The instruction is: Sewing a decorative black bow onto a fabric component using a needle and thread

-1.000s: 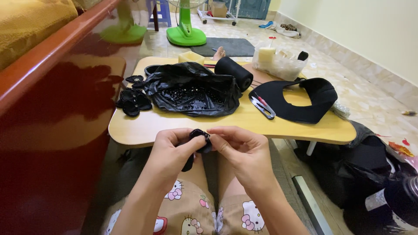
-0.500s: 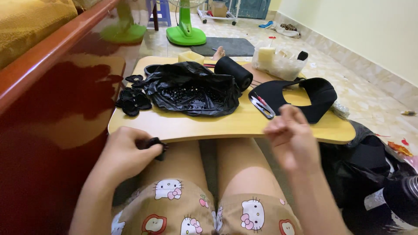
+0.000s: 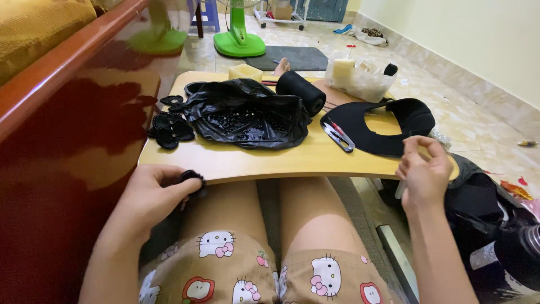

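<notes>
Black plastic bag (image 3: 247,115) and visor (image 3: 382,126) crowd the wooden table (image 3: 270,160).

This is a room in a home used for handicraft, with a tiled floor (image 3: 450,107), a pale yellow wall (image 3: 472,34), a green standing fan (image 3: 239,39) and a dark mat (image 3: 298,57) beyond the far edge of the low wooden table (image 3: 270,160). A glossy red wooden bed frame (image 3: 62,129) with a yellow mattress (image 3: 34,34) runs along the table's left edge. On the table lie a black plastic bag (image 3: 247,118) of beads, black fabric flowers (image 3: 169,128) at its left edge, a black visor (image 3: 388,126) and thread snips (image 3: 338,137) towards its right.
</notes>
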